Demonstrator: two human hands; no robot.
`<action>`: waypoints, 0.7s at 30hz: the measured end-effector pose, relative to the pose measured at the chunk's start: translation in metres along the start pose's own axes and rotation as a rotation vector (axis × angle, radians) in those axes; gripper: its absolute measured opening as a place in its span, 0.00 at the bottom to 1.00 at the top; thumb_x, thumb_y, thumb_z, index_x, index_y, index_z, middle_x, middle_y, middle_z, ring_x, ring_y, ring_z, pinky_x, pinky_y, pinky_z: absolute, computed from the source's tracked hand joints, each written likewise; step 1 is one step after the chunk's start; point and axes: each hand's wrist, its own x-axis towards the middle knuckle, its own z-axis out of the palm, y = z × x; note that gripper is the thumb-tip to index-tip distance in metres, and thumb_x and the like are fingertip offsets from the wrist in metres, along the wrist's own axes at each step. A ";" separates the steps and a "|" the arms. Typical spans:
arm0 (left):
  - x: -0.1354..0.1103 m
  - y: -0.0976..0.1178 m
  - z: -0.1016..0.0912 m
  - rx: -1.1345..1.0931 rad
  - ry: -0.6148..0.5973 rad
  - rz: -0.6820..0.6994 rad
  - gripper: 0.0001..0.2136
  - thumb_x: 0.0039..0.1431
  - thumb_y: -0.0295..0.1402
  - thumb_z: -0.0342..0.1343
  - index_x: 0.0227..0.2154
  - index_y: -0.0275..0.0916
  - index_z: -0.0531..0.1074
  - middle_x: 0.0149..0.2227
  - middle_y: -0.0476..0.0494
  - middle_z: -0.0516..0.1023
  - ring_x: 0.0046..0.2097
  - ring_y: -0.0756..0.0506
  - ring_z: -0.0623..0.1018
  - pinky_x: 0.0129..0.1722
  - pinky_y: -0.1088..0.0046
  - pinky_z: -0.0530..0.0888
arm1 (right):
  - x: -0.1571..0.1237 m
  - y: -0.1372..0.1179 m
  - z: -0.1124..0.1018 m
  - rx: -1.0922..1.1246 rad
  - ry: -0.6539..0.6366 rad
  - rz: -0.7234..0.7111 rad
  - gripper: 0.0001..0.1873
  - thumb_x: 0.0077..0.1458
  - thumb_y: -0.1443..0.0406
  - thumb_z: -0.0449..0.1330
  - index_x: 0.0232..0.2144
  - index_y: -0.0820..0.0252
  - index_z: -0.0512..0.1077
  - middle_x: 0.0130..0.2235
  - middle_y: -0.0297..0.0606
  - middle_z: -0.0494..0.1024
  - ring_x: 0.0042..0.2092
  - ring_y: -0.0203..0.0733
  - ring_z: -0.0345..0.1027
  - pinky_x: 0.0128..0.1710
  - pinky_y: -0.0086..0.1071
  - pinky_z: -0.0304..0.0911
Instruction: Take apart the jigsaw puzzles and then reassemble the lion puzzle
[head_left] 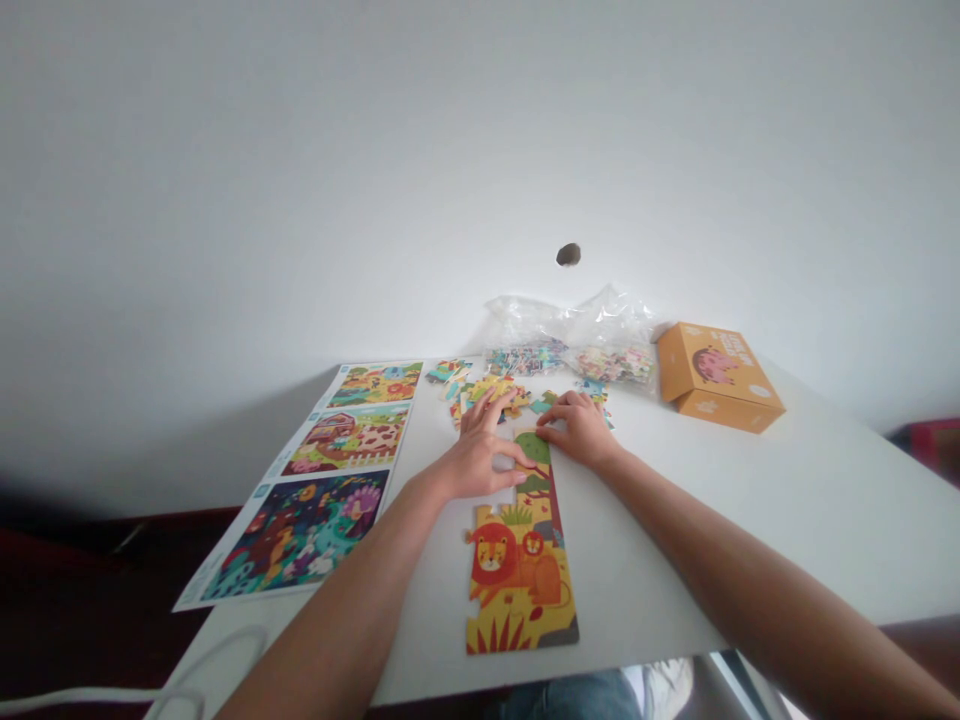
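Observation:
A partly joined jigsaw puzzle (517, 580) lies flat before me, showing two lions on yellow ground, with a narrow column running up to a green tree piece (531, 443). My left hand (484, 455) is open over the column's left side, its fingers spread and its thumb and a fingertip touching the puzzle. At the upper right corner of the tree piece, my right hand (577, 428) is closed, thumb and fingertips on the piece's edge. Loose puzzle pieces (450, 372) lie in a heap just beyond both hands, partly hidden by them.
A printed sheet (352, 468) with three pictures lies to the left. Clear plastic bags (611, 350) of pieces rest against the wall, beside an orange box (720, 375) on the right. A white cable (97, 695) crosses the table's lower left corner.

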 end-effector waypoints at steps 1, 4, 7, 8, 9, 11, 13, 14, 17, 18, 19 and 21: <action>0.000 0.000 0.000 -0.001 -0.002 0.002 0.06 0.51 0.37 0.66 0.34 0.52 0.83 0.71 0.62 0.34 0.70 0.27 0.42 0.66 0.41 0.45 | 0.000 0.000 0.000 0.001 0.001 0.000 0.07 0.53 0.57 0.65 0.34 0.48 0.81 0.42 0.40 0.72 0.48 0.50 0.62 0.49 0.44 0.53; 0.000 0.000 0.000 -0.002 -0.006 -0.001 0.06 0.51 0.37 0.65 0.34 0.52 0.83 0.71 0.62 0.33 0.70 0.26 0.40 0.66 0.41 0.44 | -0.002 -0.002 -0.002 0.020 0.021 -0.024 0.09 0.53 0.58 0.64 0.38 0.48 0.80 0.42 0.40 0.72 0.48 0.50 0.62 0.49 0.44 0.53; 0.000 0.000 0.000 -0.002 -0.013 -0.002 0.06 0.51 0.37 0.65 0.34 0.51 0.83 0.71 0.61 0.33 0.70 0.25 0.38 0.66 0.40 0.45 | -0.004 -0.006 -0.006 0.069 0.062 -0.120 0.14 0.55 0.63 0.61 0.45 0.51 0.77 0.42 0.40 0.71 0.47 0.48 0.62 0.50 0.42 0.55; 0.000 0.000 0.000 -0.002 -0.015 -0.002 0.06 0.51 0.37 0.65 0.34 0.51 0.83 0.71 0.61 0.33 0.70 0.25 0.39 0.66 0.40 0.44 | -0.004 -0.007 -0.008 0.080 0.068 -0.161 0.15 0.55 0.65 0.60 0.45 0.52 0.76 0.42 0.41 0.71 0.46 0.47 0.62 0.50 0.41 0.55; 0.000 0.000 0.000 -0.001 -0.016 -0.002 0.06 0.51 0.38 0.65 0.34 0.51 0.83 0.71 0.61 0.33 0.70 0.26 0.39 0.66 0.40 0.44 | -0.005 -0.008 -0.009 0.082 0.060 -0.198 0.15 0.54 0.68 0.59 0.44 0.53 0.77 0.42 0.41 0.71 0.46 0.47 0.61 0.50 0.40 0.55; 0.000 0.000 0.000 0.000 -0.016 -0.003 0.06 0.51 0.37 0.65 0.34 0.52 0.83 0.71 0.61 0.33 0.70 0.26 0.39 0.66 0.41 0.44 | -0.007 -0.010 -0.011 0.058 0.010 -0.242 0.16 0.51 0.72 0.57 0.39 0.52 0.79 0.42 0.40 0.70 0.46 0.46 0.61 0.49 0.40 0.55; 0.000 0.001 0.000 -0.001 -0.012 -0.004 0.07 0.51 0.37 0.66 0.34 0.51 0.83 0.71 0.60 0.34 0.70 0.26 0.39 0.66 0.40 0.44 | -0.007 -0.011 -0.011 0.029 -0.036 -0.243 0.17 0.49 0.73 0.56 0.36 0.52 0.80 0.41 0.40 0.70 0.46 0.46 0.60 0.49 0.40 0.55; 0.000 0.001 0.000 -0.002 -0.011 -0.005 0.07 0.51 0.37 0.66 0.34 0.51 0.83 0.71 0.60 0.34 0.70 0.26 0.39 0.66 0.40 0.45 | -0.007 -0.011 -0.010 0.025 -0.042 -0.236 0.18 0.48 0.73 0.56 0.37 0.52 0.79 0.41 0.40 0.70 0.45 0.46 0.60 0.49 0.40 0.55; 0.001 0.001 0.000 -0.001 -0.008 -0.002 0.07 0.51 0.37 0.66 0.34 0.51 0.83 0.71 0.58 0.35 0.70 0.26 0.39 0.65 0.40 0.45 | -0.007 -0.011 -0.009 0.016 -0.027 -0.231 0.20 0.49 0.73 0.57 0.42 0.52 0.78 0.42 0.40 0.69 0.46 0.46 0.60 0.49 0.40 0.55; 0.001 0.001 0.000 0.001 -0.008 0.002 0.07 0.51 0.37 0.66 0.34 0.51 0.83 0.71 0.58 0.36 0.70 0.26 0.39 0.66 0.41 0.45 | -0.007 -0.011 -0.009 0.006 -0.037 -0.237 0.19 0.49 0.73 0.57 0.41 0.52 0.79 0.42 0.40 0.69 0.46 0.46 0.60 0.49 0.40 0.54; 0.001 0.001 0.000 0.003 -0.006 0.006 0.07 0.50 0.37 0.66 0.34 0.51 0.83 0.71 0.58 0.36 0.70 0.26 0.39 0.66 0.41 0.45 | -0.007 -0.011 -0.009 -0.003 -0.051 -0.242 0.18 0.49 0.73 0.57 0.40 0.52 0.79 0.42 0.40 0.69 0.46 0.46 0.60 0.49 0.40 0.54; 0.001 0.001 0.000 0.006 -0.002 0.012 0.07 0.50 0.37 0.66 0.34 0.50 0.83 0.71 0.58 0.36 0.70 0.26 0.39 0.66 0.42 0.45 | -0.008 -0.011 -0.010 -0.011 -0.071 -0.246 0.18 0.49 0.73 0.57 0.40 0.52 0.79 0.42 0.40 0.69 0.46 0.46 0.61 0.48 0.39 0.54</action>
